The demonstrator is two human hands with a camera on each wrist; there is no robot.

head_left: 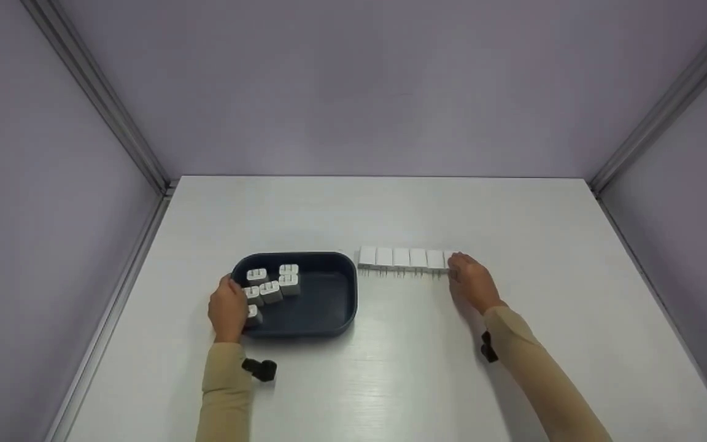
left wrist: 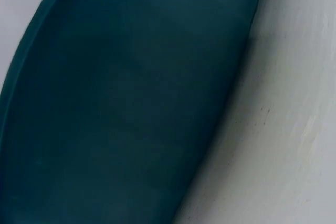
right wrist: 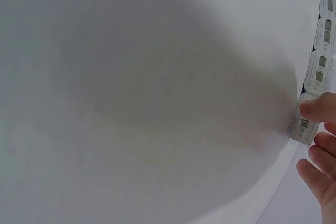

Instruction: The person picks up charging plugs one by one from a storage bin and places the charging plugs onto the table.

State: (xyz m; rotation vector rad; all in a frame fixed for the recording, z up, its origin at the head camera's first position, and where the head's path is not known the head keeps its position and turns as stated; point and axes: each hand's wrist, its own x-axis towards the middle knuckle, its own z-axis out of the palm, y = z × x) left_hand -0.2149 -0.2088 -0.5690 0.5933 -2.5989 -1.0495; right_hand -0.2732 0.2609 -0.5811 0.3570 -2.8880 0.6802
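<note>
A dark blue basin (head_left: 323, 310) stands left of the middle of the table, its outer wall (left wrist: 115, 98) filling much of the left wrist view. My left hand (head_left: 227, 310) grips the basin's left side. Several white plug adapters (head_left: 270, 291) stand in the left part of the basin, prongs up. To its right, more adapters (head_left: 401, 258) lie in a row, prongs towards me. At the row's right end my right hand (head_left: 475, 283) pinches the last adapter (right wrist: 300, 129), with the thumb on its prong face in the right wrist view.
All of it rests on a white table (head_left: 366, 380). Pale purple panels (head_left: 353, 92) enclose the back and both sides, joined by grey metal posts (head_left: 108, 104). Small black devices (head_left: 260, 369) are worn at both wrists.
</note>
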